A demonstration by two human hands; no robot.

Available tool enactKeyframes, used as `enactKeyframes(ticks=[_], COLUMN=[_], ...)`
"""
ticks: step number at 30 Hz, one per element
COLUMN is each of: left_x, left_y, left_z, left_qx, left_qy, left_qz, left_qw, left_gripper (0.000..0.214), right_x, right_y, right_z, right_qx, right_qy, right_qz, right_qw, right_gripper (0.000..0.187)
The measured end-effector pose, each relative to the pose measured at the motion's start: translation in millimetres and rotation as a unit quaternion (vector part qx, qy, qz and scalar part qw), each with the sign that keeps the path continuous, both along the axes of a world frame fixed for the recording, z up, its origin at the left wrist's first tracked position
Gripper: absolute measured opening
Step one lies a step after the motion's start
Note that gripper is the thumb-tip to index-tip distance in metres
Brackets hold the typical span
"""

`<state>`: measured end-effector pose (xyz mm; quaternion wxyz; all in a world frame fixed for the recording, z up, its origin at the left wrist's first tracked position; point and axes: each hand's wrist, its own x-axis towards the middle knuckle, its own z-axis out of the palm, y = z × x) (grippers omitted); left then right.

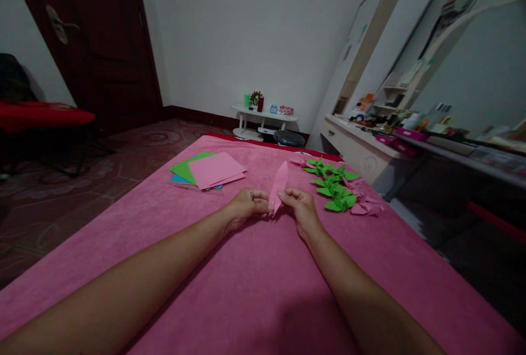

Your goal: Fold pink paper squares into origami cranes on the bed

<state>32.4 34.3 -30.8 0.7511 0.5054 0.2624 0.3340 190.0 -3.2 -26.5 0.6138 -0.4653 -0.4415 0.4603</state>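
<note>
A long, narrow piece of folded pink paper (280, 181) stands between my hands, its pointed end facing away from me. My left hand (250, 205) pinches its lower left edge. On the other side, the thumb and fingers of my right hand (299, 207) grip the lower right edge. The near end shows a split into narrow points. To the right lie several folded green paper figures (337, 197) with pointed parts, and pink ones (365, 204) beside them. Left of my hands is a stack of square sheets, with a pink sheet (217, 169) over green (181, 169) and blue ones.
A pink cloth (230, 289) covers the table under my hands. Beyond it stands a small white shelf table (265, 114) with a dark round stool (289, 137). A cluttered dresser (357, 141) is at the right, a red chair (45, 116) at the left.
</note>
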Motion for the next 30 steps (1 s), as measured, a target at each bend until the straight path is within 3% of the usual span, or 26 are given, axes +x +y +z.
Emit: enactKeyframes(ticks=[8,14,21,30], left_x=[-1,2,4,3], left_y=[-1,-4,-8,-12], left_z=[2.9,0.0,2.7,7.3], left_qx=[0.015,0.074,0.032,0.017], left_qy=[0.018,0.031,-0.054,-0.043], left_qz=[-0.019,-0.007,-0.008,-0.044], left_qw=[1.0,0.997,0.998,0.998], left_gripper=[0.021,0.023,0.033,0.029], right_x=[1,1,11,14], right_y=[-1,-1,0,-1], right_z=[1.0,-1.2,2.3,3.8], right_qx=[-0.018,-0.026,0.018,0.019], right_qy=[0.005,-0.03,0.038,0.065], right_qz=[0.013,0.036,0.031,0.067], right_qw=[1.0,0.999,0.999,0.995], right_gripper=[0.03,0.031,0.029,0.029])
